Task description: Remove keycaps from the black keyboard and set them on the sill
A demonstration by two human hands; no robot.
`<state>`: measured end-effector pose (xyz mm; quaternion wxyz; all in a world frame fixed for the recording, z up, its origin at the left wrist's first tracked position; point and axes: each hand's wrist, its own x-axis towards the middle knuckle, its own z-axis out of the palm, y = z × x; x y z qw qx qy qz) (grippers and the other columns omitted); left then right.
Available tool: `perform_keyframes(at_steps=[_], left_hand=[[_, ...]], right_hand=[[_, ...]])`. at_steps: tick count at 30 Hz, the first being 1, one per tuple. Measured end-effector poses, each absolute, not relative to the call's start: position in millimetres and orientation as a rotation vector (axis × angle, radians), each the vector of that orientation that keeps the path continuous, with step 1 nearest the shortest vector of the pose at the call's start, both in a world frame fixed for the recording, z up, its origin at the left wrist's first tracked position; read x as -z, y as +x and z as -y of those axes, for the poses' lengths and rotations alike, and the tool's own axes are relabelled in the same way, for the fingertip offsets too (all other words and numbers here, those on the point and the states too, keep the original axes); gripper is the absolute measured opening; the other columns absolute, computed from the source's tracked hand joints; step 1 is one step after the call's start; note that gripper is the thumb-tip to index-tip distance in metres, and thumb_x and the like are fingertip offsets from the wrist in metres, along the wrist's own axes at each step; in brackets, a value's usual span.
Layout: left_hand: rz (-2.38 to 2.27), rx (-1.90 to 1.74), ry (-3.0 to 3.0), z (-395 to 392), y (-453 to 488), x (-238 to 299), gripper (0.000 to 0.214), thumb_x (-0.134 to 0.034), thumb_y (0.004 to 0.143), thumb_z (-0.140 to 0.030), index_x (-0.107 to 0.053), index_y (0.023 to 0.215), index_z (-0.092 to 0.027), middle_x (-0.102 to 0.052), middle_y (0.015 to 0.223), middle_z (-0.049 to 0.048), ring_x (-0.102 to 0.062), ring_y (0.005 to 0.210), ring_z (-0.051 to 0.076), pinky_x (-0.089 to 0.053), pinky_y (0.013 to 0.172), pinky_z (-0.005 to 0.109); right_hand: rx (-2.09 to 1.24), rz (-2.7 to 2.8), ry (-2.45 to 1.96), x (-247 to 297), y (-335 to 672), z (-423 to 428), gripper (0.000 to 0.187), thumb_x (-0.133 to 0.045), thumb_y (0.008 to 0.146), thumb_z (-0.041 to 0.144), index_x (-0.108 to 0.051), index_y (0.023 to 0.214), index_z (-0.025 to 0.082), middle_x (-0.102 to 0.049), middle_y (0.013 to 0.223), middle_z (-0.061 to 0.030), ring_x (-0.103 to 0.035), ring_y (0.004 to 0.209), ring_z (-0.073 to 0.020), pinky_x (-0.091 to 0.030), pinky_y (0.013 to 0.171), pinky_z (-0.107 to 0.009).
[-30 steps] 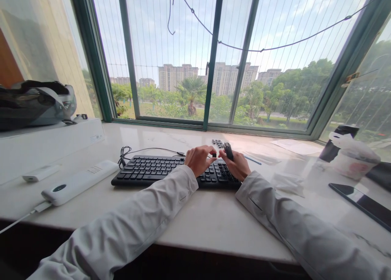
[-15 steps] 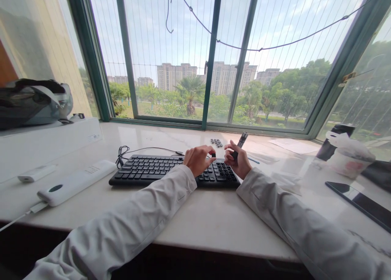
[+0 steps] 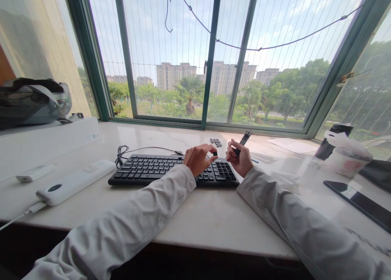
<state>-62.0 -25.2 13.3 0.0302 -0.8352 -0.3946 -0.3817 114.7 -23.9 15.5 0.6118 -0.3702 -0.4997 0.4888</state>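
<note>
My left hand (image 3: 197,160) pinches a small black keycap (image 3: 215,153) between thumb and finger, just above the right part of a black keyboard (image 3: 146,167). Close by on the right, my right hand (image 3: 242,162) is closed around a slim black tool (image 3: 245,137), whose end points up and away; its exact kind I cannot make out. Below the hands, the number pad (image 3: 224,172) shows open sockets where keycaps are off. Several loose keycaps (image 3: 216,142) lie in rows on the white tabletop behind the keyboard.
The keyboard's cable (image 3: 119,156) is coiled at its back left. At left are a white power bank (image 3: 76,182), a smaller white device (image 3: 35,173) and a white box (image 3: 88,131). A phone (image 3: 357,202) and a plastic-wrapped tub (image 3: 348,160) stand right. Windows (image 3: 171,117) border the back.
The keycap has turned in my left fingers, so its red part no longer shows. The tool in my right hand leans further right, and that hand has shifted slightly right.
</note>
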Motion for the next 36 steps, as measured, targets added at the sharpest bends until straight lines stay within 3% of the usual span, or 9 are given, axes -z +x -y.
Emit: perform_keyframes(at_steps=[8, 16, 18, 21, 24, 30, 36], left_hand=[[1.19, 1.231, -2.55, 25, -63, -15, 0.021, -0.063, 0.081, -0.039, -0.065, 0.099, -0.027, -0.069, 0.1, -0.0021, -0.064, 0.089, 0.015, -0.045, 0.073, 0.024], [1.267, 1.216, -2.492, 23, -64, -13, 0.018, -0.064, 0.081, -0.039, -0.064, 0.095, -0.028, -0.069, 0.1, -0.0026, -0.064, 0.088, 0.016, -0.044, 0.071, 0.025], [1.285, 1.184, -2.487, 21, -64, -13, 0.019, -0.065, 0.08, -0.039, -0.064, 0.095, -0.028, -0.069, 0.101, -0.0023, -0.064, 0.087, 0.016, -0.044, 0.071, 0.025], [1.321, 1.145, -2.468, 17, -67, -13, 0.018, -0.064, 0.08, -0.038, -0.064, 0.095, -0.029, -0.069, 0.101, -0.0029, -0.063, 0.085, 0.016, -0.044, 0.072, 0.026], [1.439, 1.101, -2.408, 8, -73, -17, 0.019, -0.063, 0.08, -0.039, -0.065, 0.097, -0.03, -0.069, 0.102, -0.0024, -0.063, 0.088, 0.018, -0.044, 0.075, 0.028], [1.719, 0.99, -2.202, -14, -100, -29, 0.025, -0.06, 0.079, -0.045, -0.067, 0.098, -0.03, -0.07, 0.103, -0.0015, -0.062, 0.094, 0.024, -0.043, 0.08, 0.031], [1.694, 0.974, -2.166, -35, -120, -39, 0.028, -0.058, 0.079, -0.048, -0.068, 0.098, -0.031, -0.071, 0.1, -0.0026, -0.063, 0.093, 0.023, -0.043, 0.08, 0.03]], right_hand=[[-1.007, 1.386, -1.121, -5, 112, 22, 0.04, -0.07, 0.068, 0.051, -0.059, 0.083, 0.016, -0.028, 0.047, 0.0096, -0.025, 0.04, -0.0064, -0.021, 0.038, -0.021], [-0.889, 1.56, -1.247, -8, 114, 23, 0.046, -0.066, 0.069, 0.057, -0.068, 0.087, 0.015, -0.031, 0.047, 0.0079, -0.03, 0.043, -0.0079, -0.025, 0.042, -0.023], [-0.757, 1.636, -1.285, -7, 116, 21, 0.043, -0.063, 0.072, 0.057, -0.069, 0.087, 0.016, -0.039, 0.05, 0.0054, -0.037, 0.047, -0.0095, -0.029, 0.046, -0.024], [-0.361, 1.744, -1.399, -7, 123, 17, 0.033, -0.057, 0.079, 0.049, -0.068, 0.084, 0.018, -0.058, 0.065, -0.0007, -0.052, 0.062, -0.0143, -0.037, 0.058, -0.026], [-0.04, 1.783, -1.641, -8, 133, 15, 0.024, -0.053, 0.083, 0.04, -0.064, 0.093, 0.02, -0.066, 0.077, -0.0044, -0.058, 0.072, -0.0187, -0.037, 0.062, -0.027], [0.126, 1.894, -1.922, -6, 148, 14, 0.022, -0.044, 0.087, 0.027, -0.055, 0.104, 0.018, -0.067, 0.096, -0.0119, -0.062, 0.084, -0.0236, -0.04, 0.066, -0.03], [0.234, 1.886, -2.037, -6, 153, 12, 0.024, -0.041, 0.087, 0.029, -0.056, 0.102, 0.017, -0.067, 0.095, -0.0135, -0.063, 0.085, -0.0267, -0.043, 0.069, -0.035]])
